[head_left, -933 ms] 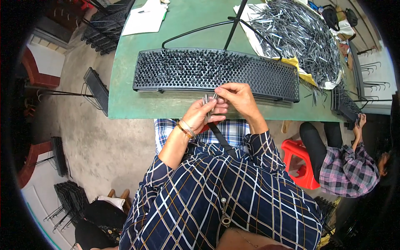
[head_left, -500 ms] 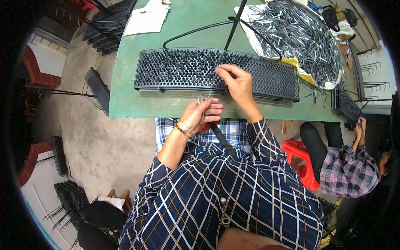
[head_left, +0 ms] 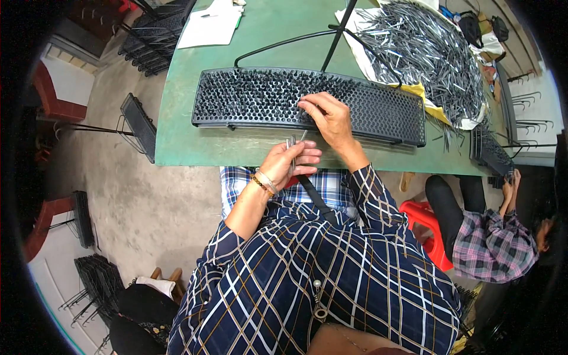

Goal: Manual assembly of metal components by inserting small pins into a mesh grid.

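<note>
A long black perforated rack (head_left: 378, 112) with a wire hanger frame (head_left: 284, 42) lies on the green table (head_left: 177, 136). Dark pins (head_left: 248, 92) stand in the holes of its left and middle part; the holes towards its right end look bare. My left hand (head_left: 287, 160), palm up just in front of the rack's near edge, holds a few thin metal pins (head_left: 291, 144) under the thumb. Over the middle of the rack is my right hand (head_left: 330, 118), thumb and forefinger pinched together at the holes. Whatever is between those fingertips is hidden.
A large heap of metal pins (head_left: 414, 47) lies on sacking at the far right. White paper (head_left: 210, 26) with a pen is at the far left. A co-worker (head_left: 494, 242) sits at right beside a red stool (head_left: 429, 234). Another rack (head_left: 139, 127) leans at the table's left edge.
My right hand has shifted slightly left along the rack, its fingertips closer to the holes. My left hand has edged a little to the right, still holding its pins.
</note>
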`<move>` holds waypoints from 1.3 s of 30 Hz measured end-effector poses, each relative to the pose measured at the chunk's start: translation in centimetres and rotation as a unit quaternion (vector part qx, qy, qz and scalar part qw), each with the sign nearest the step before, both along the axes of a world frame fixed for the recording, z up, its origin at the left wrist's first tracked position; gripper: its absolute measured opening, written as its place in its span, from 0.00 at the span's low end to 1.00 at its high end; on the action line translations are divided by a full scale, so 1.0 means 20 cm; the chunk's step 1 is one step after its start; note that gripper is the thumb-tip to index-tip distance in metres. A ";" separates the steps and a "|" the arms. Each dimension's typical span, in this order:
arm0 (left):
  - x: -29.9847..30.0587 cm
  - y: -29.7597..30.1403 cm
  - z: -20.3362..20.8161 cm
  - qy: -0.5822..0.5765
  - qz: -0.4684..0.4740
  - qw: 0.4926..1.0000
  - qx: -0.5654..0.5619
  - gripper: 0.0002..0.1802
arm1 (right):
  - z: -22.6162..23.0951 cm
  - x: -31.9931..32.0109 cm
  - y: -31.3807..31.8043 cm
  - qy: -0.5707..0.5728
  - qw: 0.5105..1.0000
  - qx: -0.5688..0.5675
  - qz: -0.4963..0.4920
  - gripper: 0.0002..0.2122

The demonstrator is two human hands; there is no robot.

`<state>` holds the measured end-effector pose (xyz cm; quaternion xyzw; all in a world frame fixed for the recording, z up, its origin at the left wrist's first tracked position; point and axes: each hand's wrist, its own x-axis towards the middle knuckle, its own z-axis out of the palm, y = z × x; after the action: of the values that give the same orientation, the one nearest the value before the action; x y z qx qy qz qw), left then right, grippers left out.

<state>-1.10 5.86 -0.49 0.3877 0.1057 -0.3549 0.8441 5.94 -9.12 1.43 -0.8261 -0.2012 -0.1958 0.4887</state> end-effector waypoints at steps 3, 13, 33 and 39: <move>0.00 0.00 0.00 0.002 0.000 1.000 0.001 0.16 | 0.00 0.00 -0.01 -0.003 1.000 0.004 0.005 0.04; 0.00 -0.01 0.00 0.009 -0.002 1.000 0.008 0.16 | 0.00 0.00 -0.02 0.042 0.998 0.050 0.021 0.04; -0.01 -0.03 0.00 0.012 -0.006 1.000 -0.005 0.16 | -0.04 0.00 -0.02 0.004 0.999 0.022 0.031 0.04; -0.01 -0.02 -0.02 0.016 -0.005 1.000 -0.002 0.16 | -0.07 -0.02 0.01 -0.031 0.999 -0.017 0.030 0.05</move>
<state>-1.30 5.43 -0.80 0.3810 0.1170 -0.3654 0.8412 5.46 -8.93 0.03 -0.8214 -0.2440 -0.2032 0.4737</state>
